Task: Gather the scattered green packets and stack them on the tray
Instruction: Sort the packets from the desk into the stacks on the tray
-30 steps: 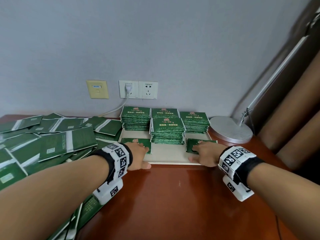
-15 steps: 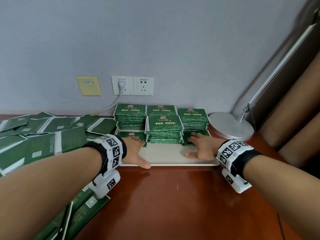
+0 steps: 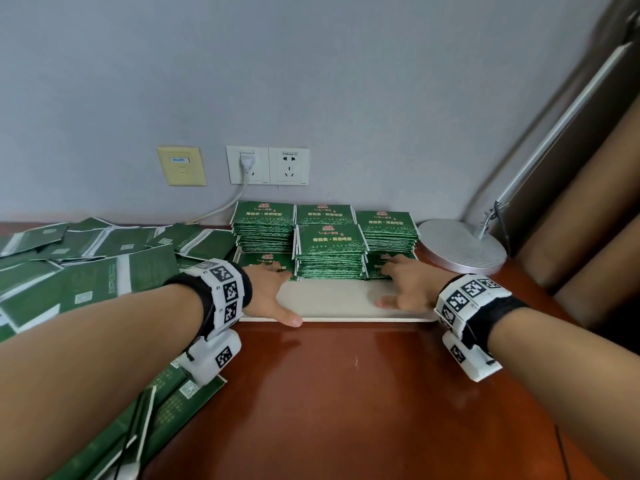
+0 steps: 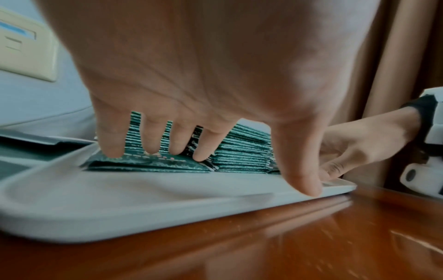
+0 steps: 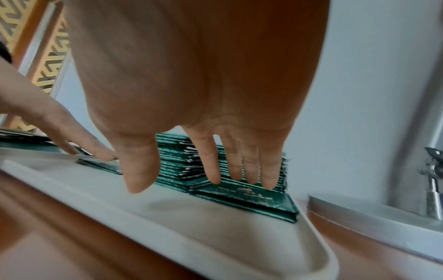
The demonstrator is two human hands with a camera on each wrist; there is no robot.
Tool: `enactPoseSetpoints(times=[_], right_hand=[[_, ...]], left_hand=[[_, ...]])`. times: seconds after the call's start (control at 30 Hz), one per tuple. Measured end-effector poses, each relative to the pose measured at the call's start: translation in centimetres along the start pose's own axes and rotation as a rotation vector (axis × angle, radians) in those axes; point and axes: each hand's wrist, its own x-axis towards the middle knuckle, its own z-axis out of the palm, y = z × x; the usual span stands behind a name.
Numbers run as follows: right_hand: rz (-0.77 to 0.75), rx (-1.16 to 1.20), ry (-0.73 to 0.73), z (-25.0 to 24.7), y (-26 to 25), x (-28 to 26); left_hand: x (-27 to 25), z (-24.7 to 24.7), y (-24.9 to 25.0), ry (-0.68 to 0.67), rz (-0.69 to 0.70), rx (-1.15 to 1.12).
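- On the white tray (image 3: 332,303): four tall stacks of green packets (image 3: 330,252) standing toward the wall side, plus two short new piles flanking the front stack.
- Left hand (image 3: 268,289), grip released, straight fingers (image 4: 153,140) pressing flat on the left short pile (image 4: 148,164), thumb reaching down to the tray's front rim.
- Right hand (image 3: 410,285), grip likewise released, fingers (image 5: 213,163) flat on the right short pile (image 5: 246,197), thumb hanging over bare tray.
- Judged well under way, far from finished: front strip of tray bare and the two new piles barely begun.
- Left of the tray, on the tabletop (image 3: 346,393): a large heap of scattered packets (image 3: 97,265) awaiting gathering, more by the near left edge (image 3: 166,407).
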Motion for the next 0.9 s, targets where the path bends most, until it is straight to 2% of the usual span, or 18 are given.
enactPoseSetpoints(times=[0.2,0.4,0.67,0.8,0.9], right_hand=[[-0.083,-0.088,0.033,-1.5,-5.1,-4.1],[-0.281,-0.056,0.073,-2.5,-14.0,-7.4],[-0.523,-0.161,0.048,0.0,-25.7,-9.9],[-0.530,-0.127,-0.007,0.9,-28.4,-10.3],[-0.530,-0.145,-0.007,1.2,-28.5,-10.3]], left_hand=[[-5.5,-0.1,-0.3,0.079,0.017,-0.017],[-12.2,1.7,-3.6,0.150,-0.090,0.021],[-20.3,5.1,-7.1,0.040,-0.204,-0.038],[-21.9,6.8,-7.9,0.005,-0.207,-0.053],[-22.1,7.6,-7.8,-0.034,-0.192,0.016]])
